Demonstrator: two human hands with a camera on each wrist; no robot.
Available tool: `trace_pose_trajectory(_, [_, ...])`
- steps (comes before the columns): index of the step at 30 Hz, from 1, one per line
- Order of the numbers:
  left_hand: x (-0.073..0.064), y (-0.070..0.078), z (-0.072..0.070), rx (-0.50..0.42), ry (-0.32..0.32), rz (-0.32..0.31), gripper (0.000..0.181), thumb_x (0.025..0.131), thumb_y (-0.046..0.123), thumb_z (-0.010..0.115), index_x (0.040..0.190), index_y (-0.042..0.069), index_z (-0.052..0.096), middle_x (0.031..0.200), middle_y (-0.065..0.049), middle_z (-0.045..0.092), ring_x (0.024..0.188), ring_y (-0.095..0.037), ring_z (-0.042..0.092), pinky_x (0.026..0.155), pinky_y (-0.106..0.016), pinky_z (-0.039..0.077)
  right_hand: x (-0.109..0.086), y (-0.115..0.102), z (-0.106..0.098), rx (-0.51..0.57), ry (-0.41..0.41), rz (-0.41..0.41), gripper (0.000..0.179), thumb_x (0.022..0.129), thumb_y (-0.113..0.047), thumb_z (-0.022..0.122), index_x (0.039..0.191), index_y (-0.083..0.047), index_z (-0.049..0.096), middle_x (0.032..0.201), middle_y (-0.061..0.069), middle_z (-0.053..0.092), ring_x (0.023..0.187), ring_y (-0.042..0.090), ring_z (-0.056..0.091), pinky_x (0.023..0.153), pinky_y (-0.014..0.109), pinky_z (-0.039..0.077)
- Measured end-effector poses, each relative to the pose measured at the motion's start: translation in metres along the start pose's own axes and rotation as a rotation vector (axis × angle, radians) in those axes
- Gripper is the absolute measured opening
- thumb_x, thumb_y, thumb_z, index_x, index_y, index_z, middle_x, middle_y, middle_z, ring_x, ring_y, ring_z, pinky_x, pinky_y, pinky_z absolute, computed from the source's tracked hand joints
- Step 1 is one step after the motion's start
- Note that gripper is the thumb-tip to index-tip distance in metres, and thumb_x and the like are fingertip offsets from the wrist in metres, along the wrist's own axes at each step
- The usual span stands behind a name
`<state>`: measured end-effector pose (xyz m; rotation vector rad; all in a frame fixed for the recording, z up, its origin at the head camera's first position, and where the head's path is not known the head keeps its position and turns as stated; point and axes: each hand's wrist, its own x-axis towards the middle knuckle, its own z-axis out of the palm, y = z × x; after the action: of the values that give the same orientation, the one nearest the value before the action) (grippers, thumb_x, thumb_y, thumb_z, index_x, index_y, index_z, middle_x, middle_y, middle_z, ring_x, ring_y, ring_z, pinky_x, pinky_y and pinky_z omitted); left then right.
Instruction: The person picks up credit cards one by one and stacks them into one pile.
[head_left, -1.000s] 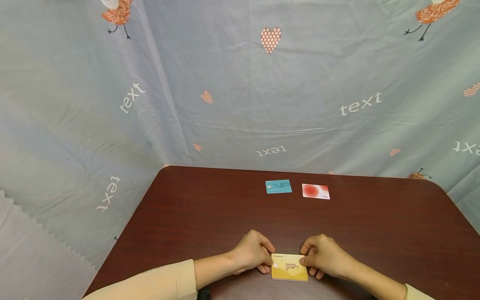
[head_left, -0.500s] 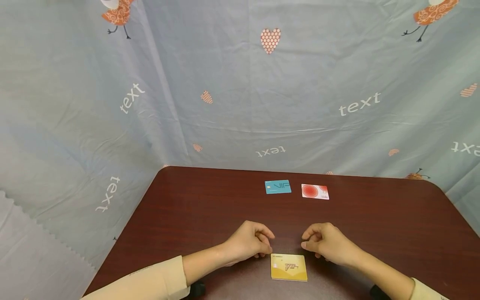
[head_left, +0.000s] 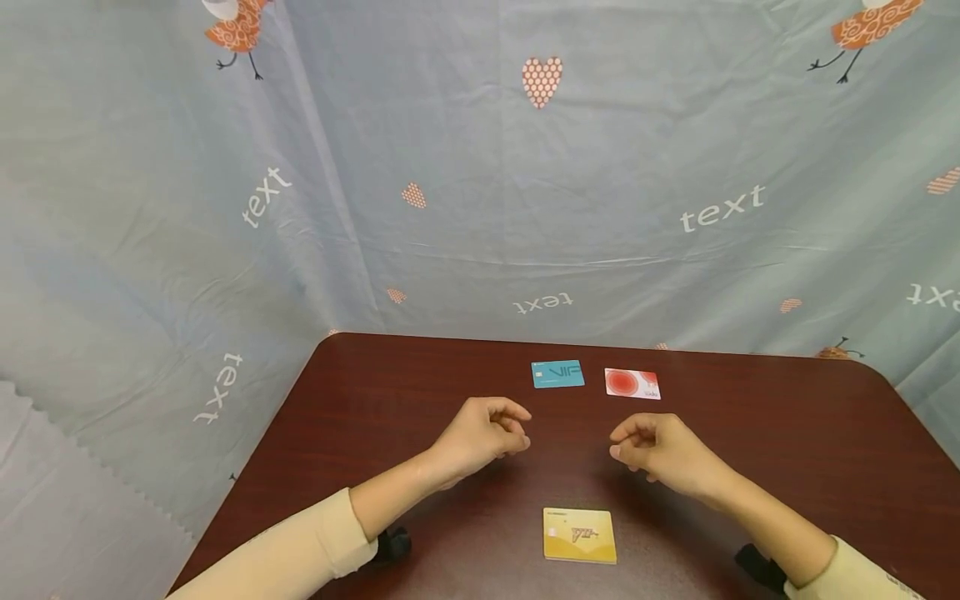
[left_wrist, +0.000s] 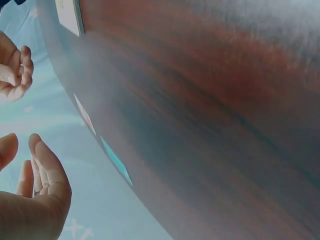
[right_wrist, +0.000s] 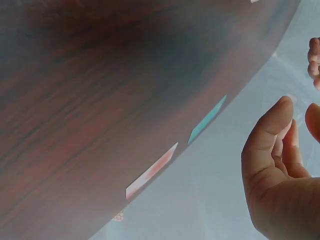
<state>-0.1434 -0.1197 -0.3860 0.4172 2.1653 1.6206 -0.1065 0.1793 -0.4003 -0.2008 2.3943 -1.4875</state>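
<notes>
My left hand (head_left: 480, 437) is over the middle of the table, fingers loosely bent and holding nothing. Across from it, my right hand (head_left: 671, 454) hovers with relaxed, bent fingers, also without anything in it. A yellow card (head_left: 579, 536) lies flat near the front, on top of what looks like a thin stack, between the two forearms. Farther back lies a teal card (head_left: 557, 374) printed with large letters, just beyond the left hand. To its right is a white card with red circles (head_left: 632, 383), beyond the right hand. In the left wrist view the left hand (left_wrist: 42, 195) shows a gap between thumb and fingers.
The dark red-brown table (head_left: 390, 383) has rounded back corners. A pale blue patterned cloth (head_left: 450, 125) hangs behind it and along the left side. Dark straps (head_left: 393, 546) sit at both wrists.
Both hands have let go of the yellow card's sides, risen and moved forward, away from it, drawing slightly apart. The cards stay where they were.
</notes>
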Motion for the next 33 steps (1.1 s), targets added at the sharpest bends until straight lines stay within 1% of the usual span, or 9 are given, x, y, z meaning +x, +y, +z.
trace_pose_trajectory(2, [0.004, 0.000, -0.004, -0.002, 0.020, 0.002, 0.032, 0.089, -0.002, 0.075, 0.120, -0.005, 0.068, 0.088, -0.007, 0.067, 0.075, -0.021, 0.061, 0.072, -0.038, 0.054, 0.004, -0.002, -0.001, 0.000, 0.013, -0.005, 0.027, 0.096, -0.016, 0.076, 0.114, 0.001, 0.068, 0.093, 0.012, 0.068, 0.082, 0.029, 0.062, 0.062, 0.032, 0.054])
trace_pose_trajectory(9, [0.017, -0.002, -0.011, -0.010, 0.088, -0.010, 0.035, 0.090, -0.001, 0.075, 0.123, -0.004, 0.067, 0.091, -0.009, 0.068, 0.087, -0.038, 0.067, 0.079, -0.046, 0.057, 0.019, -0.009, -0.003, -0.025, 0.071, -0.031, 0.031, 0.095, -0.016, 0.077, 0.118, 0.003, 0.068, 0.100, 0.008, 0.070, 0.089, 0.032, 0.066, 0.070, 0.034, 0.057])
trace_pose_trajectory(11, [0.022, -0.004, -0.012, -0.006, 0.103, -0.010, 0.035, 0.090, -0.001, 0.076, 0.124, -0.003, 0.067, 0.092, -0.009, 0.067, 0.087, -0.037, 0.067, 0.081, -0.047, 0.057, 0.022, -0.010, -0.004, -0.025, 0.078, -0.033, 0.034, 0.095, -0.016, 0.077, 0.121, 0.004, 0.067, 0.103, 0.008, 0.070, 0.091, 0.033, 0.066, 0.074, 0.037, 0.058])
trace_pose_trajectory(13, [0.027, -0.006, -0.013, -0.011, 0.115, -0.017, 0.036, 0.090, 0.000, 0.076, 0.126, -0.003, 0.067, 0.093, -0.009, 0.067, 0.090, -0.038, 0.067, 0.083, -0.049, 0.057, 0.027, -0.011, -0.006, -0.021, 0.082, -0.030, 0.037, 0.096, -0.017, 0.076, 0.124, 0.004, 0.066, 0.106, 0.008, 0.071, 0.095, 0.034, 0.067, 0.077, 0.041, 0.059])
trace_pose_trajectory(15, [0.032, -0.008, -0.014, -0.015, 0.125, -0.022, 0.037, 0.091, 0.000, 0.076, 0.126, -0.002, 0.067, 0.093, -0.009, 0.067, 0.090, -0.039, 0.067, 0.083, -0.048, 0.057, 0.031, -0.012, -0.008, -0.018, 0.085, -0.030, 0.038, 0.096, -0.017, 0.076, 0.127, 0.005, 0.065, 0.110, 0.010, 0.071, 0.097, 0.035, 0.067, 0.081, 0.045, 0.059])
trace_pose_trajectory(19, [0.040, -0.011, -0.017, -0.025, 0.150, -0.038, 0.037, 0.092, 0.000, 0.076, 0.127, -0.002, 0.067, 0.094, -0.010, 0.067, 0.094, -0.045, 0.065, 0.082, -0.048, 0.057, 0.041, -0.011, -0.012, -0.003, 0.086, -0.040, 0.040, 0.098, -0.018, 0.075, 0.130, 0.003, 0.064, 0.123, 0.016, 0.067, 0.102, 0.031, 0.067, 0.086, 0.046, 0.059])
trace_pose_trajectory(23, [0.048, -0.011, -0.018, -0.038, 0.171, -0.051, 0.037, 0.091, 0.000, 0.077, 0.127, -0.002, 0.067, 0.094, -0.009, 0.066, 0.089, -0.040, 0.065, 0.082, -0.046, 0.058, 0.048, -0.012, -0.015, 0.017, 0.086, -0.046, 0.043, 0.099, -0.019, 0.074, 0.134, 0.002, 0.061, 0.135, 0.023, 0.062, 0.105, 0.028, 0.066, 0.089, 0.047, 0.058])
trace_pose_trajectory(28, [0.058, -0.011, -0.018, -0.052, 0.185, -0.058, 0.040, 0.090, -0.001, 0.078, 0.128, -0.004, 0.066, 0.092, -0.007, 0.065, 0.085, -0.035, 0.065, 0.081, -0.043, 0.058, 0.058, -0.012, -0.017, 0.031, 0.081, -0.036, 0.048, 0.099, -0.020, 0.074, 0.138, 0.003, 0.058, 0.130, 0.021, 0.065, 0.107, 0.028, 0.067, 0.093, 0.050, 0.058])
trace_pose_trajectory(33, [0.068, -0.009, -0.020, -0.028, 0.179, -0.070, 0.044, 0.090, 0.000, 0.078, 0.132, -0.004, 0.064, 0.093, -0.007, 0.067, 0.096, -0.043, 0.065, 0.089, -0.051, 0.056, 0.067, -0.014, -0.020, 0.035, 0.081, -0.037, 0.050, 0.099, -0.018, 0.073, 0.141, 0.004, 0.056, 0.135, 0.025, 0.062, 0.111, 0.028, 0.066, 0.094, 0.050, 0.058])
